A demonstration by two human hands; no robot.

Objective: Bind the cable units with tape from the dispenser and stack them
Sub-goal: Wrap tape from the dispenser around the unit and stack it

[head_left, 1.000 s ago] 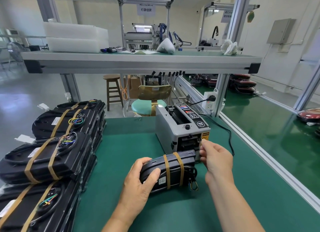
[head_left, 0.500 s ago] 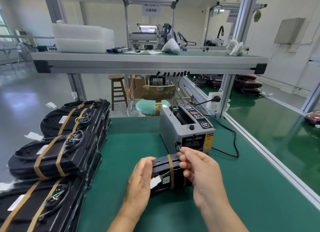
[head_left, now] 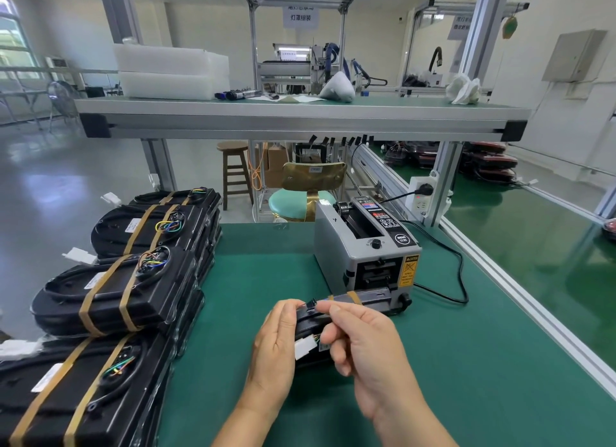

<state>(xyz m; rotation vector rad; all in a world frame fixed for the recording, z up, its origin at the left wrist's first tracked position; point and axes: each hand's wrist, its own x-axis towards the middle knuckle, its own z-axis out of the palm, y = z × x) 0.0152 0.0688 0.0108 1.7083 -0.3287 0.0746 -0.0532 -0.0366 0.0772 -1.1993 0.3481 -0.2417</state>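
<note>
Cable unit [head_left: 366, 300], black and crossed by tan tape bands [head_left: 354, 296], held between both hands in front of the tape dispenser [head_left: 363, 246]. The left hand [head_left: 276, 340] clasps the unit's near end, thumb over the top edge. The right hand [head_left: 363, 346] is curled, its thumb and forefinger pinching the unit's upper edge near that same end. A white connector [head_left: 305, 348] shows between the two palms. The unit's far end lies just beside the dispenser's mouth; whether they touch cannot be told.

Stacks of bound units [head_left: 116, 296] line the left edge of the green table mat [head_left: 266, 263]. Bare mat lies between these stacks and the hands. An aluminium rail [head_left: 500, 296] bounds the right side, with the power cord [head_left: 460, 273] looping beside the dispenser.

One second ago the right hand was at the dispenser's mouth; it now works at the unit itself, which has turned so less of its side shows.
</note>
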